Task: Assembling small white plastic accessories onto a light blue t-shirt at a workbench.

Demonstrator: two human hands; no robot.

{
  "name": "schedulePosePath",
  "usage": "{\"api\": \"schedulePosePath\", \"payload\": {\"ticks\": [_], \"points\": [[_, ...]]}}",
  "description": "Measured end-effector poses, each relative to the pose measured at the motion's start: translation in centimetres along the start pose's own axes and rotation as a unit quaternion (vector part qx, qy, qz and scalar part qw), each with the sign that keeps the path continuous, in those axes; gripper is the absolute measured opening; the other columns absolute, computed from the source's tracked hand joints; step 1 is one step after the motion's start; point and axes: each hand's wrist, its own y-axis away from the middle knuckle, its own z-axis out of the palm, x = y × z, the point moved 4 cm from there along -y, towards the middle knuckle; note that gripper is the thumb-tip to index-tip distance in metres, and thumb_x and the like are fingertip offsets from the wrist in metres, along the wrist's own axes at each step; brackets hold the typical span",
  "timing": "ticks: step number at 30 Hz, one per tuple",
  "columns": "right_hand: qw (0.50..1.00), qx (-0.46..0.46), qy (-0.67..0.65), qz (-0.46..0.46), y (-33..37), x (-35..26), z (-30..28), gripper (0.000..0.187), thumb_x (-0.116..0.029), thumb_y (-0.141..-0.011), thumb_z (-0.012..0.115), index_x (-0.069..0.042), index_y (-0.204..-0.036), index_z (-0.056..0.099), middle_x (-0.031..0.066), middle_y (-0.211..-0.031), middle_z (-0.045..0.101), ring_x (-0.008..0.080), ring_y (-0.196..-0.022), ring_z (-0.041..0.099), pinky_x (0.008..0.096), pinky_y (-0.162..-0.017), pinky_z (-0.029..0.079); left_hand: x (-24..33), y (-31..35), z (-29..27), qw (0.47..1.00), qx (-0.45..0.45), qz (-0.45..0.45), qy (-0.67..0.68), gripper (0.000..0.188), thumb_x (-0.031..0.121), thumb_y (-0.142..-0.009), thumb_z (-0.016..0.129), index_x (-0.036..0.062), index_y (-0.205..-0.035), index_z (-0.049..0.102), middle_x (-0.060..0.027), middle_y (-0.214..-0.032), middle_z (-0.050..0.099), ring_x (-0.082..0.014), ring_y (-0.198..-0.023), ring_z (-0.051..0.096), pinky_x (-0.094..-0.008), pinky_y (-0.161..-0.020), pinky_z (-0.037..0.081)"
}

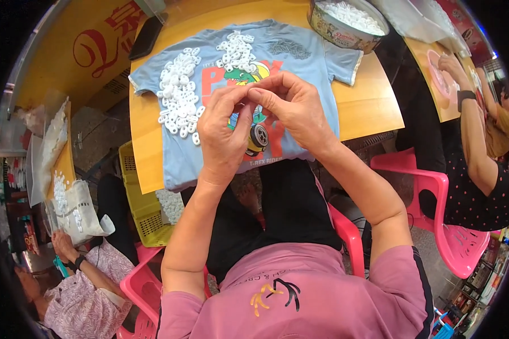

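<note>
My left hand (225, 125) and my right hand (294, 111) meet above a blue T-shirt (316, 85) spread on the table. Their fingertips are pinched together, and whatever lies between them is too small or too covered to make out. Beside my left hand, a long heap of small white plastic pieces with holes (178, 93) covers the shirt's left part. A smaller heap of white pieces (236, 50) lies farther off, near the collar. To its right is a patch of tiny dark grey pieces (289, 49). The shirt's printed dinosaur is partly hidden by my hands.
A round tin (345, 37) full of white pieces stands at the far right of the yellow table (373, 104). A black phone (146, 38) lies at the far left. Below are a yellow crate (147, 209) and pink chairs (435, 209). Other people sit at both sides.
</note>
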Motion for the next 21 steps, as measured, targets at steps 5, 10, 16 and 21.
{"api": "schedulePosePath", "payload": {"ticks": [5,10,16,21], "points": [[0.993,-0.019,0.101,-0.058,0.0,-0.7,0.7,0.02,-0.015,-0.091,0.068,0.0,-0.104,0.067,0.0032,-0.086,0.067,0.0071,-0.072,0.059,0.0214,-0.063,0.048,-1.3,0.3,-0.7,0.997,0.022,-0.048,0.056,0.019,-0.006,-0.087,0.064,-0.0012,-0.105,0.066,-0.0082,-0.097,0.065,-0.0133,-0.083,0.066,-0.0258,-0.071,0.054],[0.903,-0.043,0.377,-0.203,-4.0,-1.4,-2.2,0.02,-0.011,-0.09,0.065,-0.003,-0.108,0.067,0.01,-0.091,0.067,0.0187,-0.079,0.064,0.028,-0.071,0.052,-1.3,0.9,-1.6,0.975,0.033,-0.183,0.119,0.013,0.0,-0.092,0.061,-0.0021,-0.105,0.065,-0.0047,-0.096,0.064,-0.0093,-0.078,0.064,-0.0224,-0.07,0.053],[0.726,0.02,0.627,-0.281,-8.9,-0.5,-7.5,0.03,-0.015,-0.093,0.056,-0.004,-0.121,0.061,0.0164,-0.125,0.058,0.0362,-0.118,0.051,0.0438,-0.099,0.042,-1.9,1.9,-1.5,0.969,0.023,-0.196,0.15,0.015,0.0,-0.093,0.06,-0.0023,-0.106,0.065,-0.0043,-0.096,0.063,-0.009,-0.079,0.063,-0.0215,-0.069,0.052],[0.709,-0.09,0.656,-0.241,-5.8,-0.4,-7.4,0.036,-0.016,-0.093,0.057,-0.006,-0.127,0.057,0.0151,-0.137,0.051,0.0351,-0.129,0.044,0.0423,-0.107,0.036,-2.5,2.3,-1.7,0.964,0.024,-0.212,0.161,0.015,0.002,-0.093,0.06,-0.0021,-0.107,0.065,-0.0043,-0.095,0.064,-0.0086,-0.079,0.063,-0.0216,-0.069,0.051]]}}
